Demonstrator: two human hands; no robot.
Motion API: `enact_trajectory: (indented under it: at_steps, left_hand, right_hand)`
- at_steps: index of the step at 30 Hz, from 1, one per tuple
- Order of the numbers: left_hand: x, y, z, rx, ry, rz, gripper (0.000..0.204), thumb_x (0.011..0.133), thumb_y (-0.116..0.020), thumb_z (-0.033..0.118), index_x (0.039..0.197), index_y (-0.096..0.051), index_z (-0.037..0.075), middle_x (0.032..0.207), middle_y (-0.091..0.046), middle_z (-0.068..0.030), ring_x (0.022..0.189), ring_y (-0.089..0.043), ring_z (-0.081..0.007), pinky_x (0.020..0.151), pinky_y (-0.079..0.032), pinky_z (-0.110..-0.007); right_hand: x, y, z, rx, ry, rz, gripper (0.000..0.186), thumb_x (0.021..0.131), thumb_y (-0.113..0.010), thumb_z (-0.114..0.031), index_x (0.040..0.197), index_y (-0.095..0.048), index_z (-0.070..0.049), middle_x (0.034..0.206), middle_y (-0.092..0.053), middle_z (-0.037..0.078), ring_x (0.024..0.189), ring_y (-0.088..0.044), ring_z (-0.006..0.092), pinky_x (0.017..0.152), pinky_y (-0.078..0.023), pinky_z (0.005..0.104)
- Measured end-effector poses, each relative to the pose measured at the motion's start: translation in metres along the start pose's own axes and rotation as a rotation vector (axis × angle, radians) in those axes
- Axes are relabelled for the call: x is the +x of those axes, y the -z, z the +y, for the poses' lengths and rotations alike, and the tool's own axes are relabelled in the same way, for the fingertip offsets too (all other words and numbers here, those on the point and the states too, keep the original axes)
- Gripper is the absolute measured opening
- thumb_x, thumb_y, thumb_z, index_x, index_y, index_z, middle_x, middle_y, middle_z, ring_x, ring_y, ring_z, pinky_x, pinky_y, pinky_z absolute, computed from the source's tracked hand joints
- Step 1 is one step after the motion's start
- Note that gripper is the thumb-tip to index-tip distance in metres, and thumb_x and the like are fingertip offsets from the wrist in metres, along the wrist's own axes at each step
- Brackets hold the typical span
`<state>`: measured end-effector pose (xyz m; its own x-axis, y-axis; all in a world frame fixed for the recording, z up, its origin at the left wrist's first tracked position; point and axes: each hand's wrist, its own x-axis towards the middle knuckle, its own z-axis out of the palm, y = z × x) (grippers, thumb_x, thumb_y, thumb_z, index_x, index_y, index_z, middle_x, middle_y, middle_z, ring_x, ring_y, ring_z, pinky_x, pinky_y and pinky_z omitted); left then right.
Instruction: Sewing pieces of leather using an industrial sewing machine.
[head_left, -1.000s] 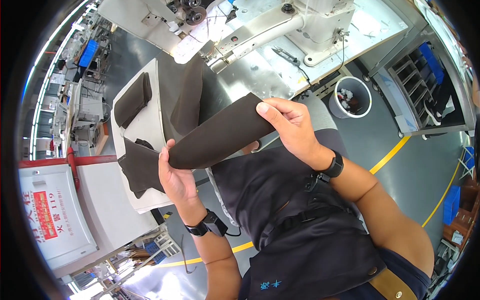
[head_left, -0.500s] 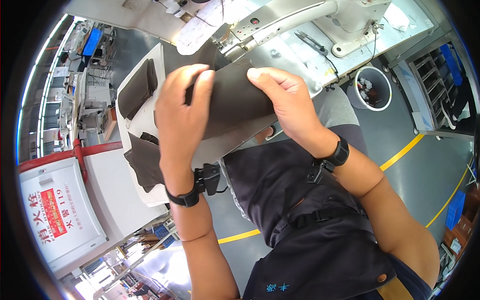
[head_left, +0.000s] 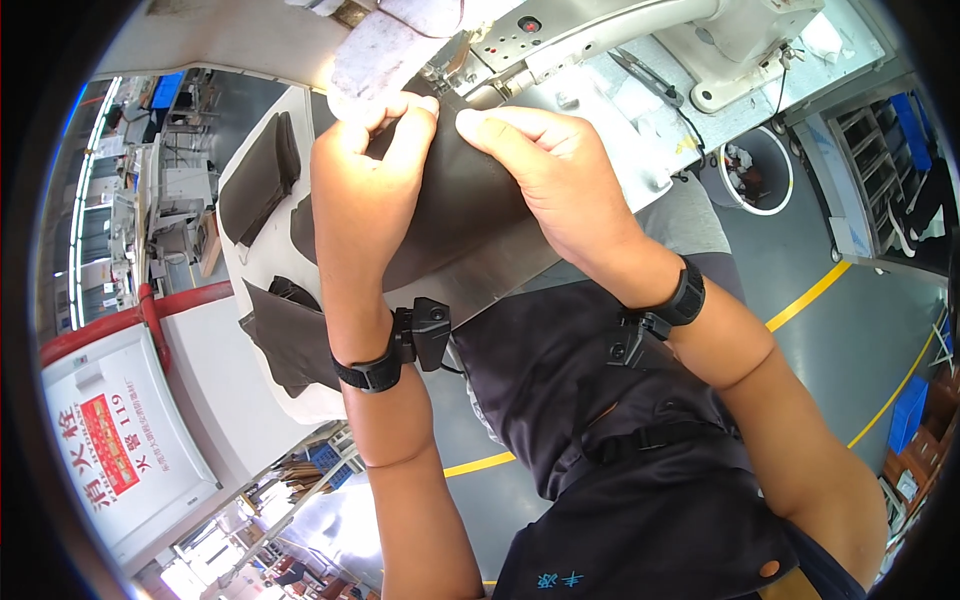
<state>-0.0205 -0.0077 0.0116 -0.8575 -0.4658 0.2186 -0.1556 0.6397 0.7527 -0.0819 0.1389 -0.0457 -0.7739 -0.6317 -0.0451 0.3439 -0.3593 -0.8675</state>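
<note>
A dark brown sheet of leather-like material [head_left: 455, 205] is stretched between my two hands, its far edge up by the needle area of a white sewing machine [head_left: 560, 45]. My left hand [head_left: 362, 185] pinches the sheet's far left part between thumb and fingers. With its thumb lying on top, my right hand [head_left: 560, 180] grips the far right edge, fingers curled. Both hands' thumb tips are close together near the machine. Whether the sheet lies under the presser foot cannot be made out. Below the sheet, a grey metal plate [head_left: 490, 290] shows along its near edge.
Dark folded pieces [head_left: 262, 180] and more loose pieces [head_left: 290, 335] lie on the white side table [head_left: 245, 265] at left. Scissors-like snips [head_left: 645, 77] rest on the machine bed. A white waste bin [head_left: 765, 200] stands at right, beside a metal rack [head_left: 860, 150].
Both hands have moved slightly away from me with the sheet, toward the machine, and have drawn closer together. The sheet now lies flatter, its far edge nearer the needle area.
</note>
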Motion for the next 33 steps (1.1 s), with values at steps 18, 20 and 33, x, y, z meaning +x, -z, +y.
enact_trajectory:
  at_steps: [18,20,33]
  left_hand:
    - [0.013,0.008,-0.007,-0.049,0.069,-0.045,0.014,0.095,-0.069,0.014,0.098,-0.075,0.001,0.089,-0.068,0.0035,0.085,-0.056,-0.0050,0.079,-0.044,-0.020]
    - [0.014,0.010,-0.007,-0.106,0.094,-0.066,0.018,0.092,-0.071,0.014,0.102,-0.075,0.000,0.091,-0.072,-0.0001,0.084,-0.060,-0.0071,0.079,-0.047,-0.023]
    - [0.020,0.012,-0.011,-0.282,0.179,-0.078,0.025,0.088,-0.075,0.017,0.106,-0.075,-0.001,0.091,-0.072,0.0010,0.082,-0.061,-0.0071,0.076,-0.047,-0.024]
  right_hand:
    - [0.011,-0.009,0.011,-0.052,0.127,0.051,0.030,0.099,-0.067,-0.021,0.083,-0.066,0.004,0.066,-0.050,-0.007,0.066,-0.041,0.0019,0.056,-0.036,0.0254]
    - [0.011,-0.008,0.007,-0.044,0.121,0.063,0.030,0.099,-0.067,-0.021,0.084,-0.066,0.005,0.065,-0.049,-0.007,0.065,-0.041,0.0019,0.056,-0.036,0.0255]
    - [0.009,-0.004,0.006,-0.111,0.159,0.043,0.028,0.097,-0.069,-0.022,0.097,-0.074,0.006,0.076,-0.070,0.001,0.073,-0.059,0.0043,0.066,-0.050,0.0247]
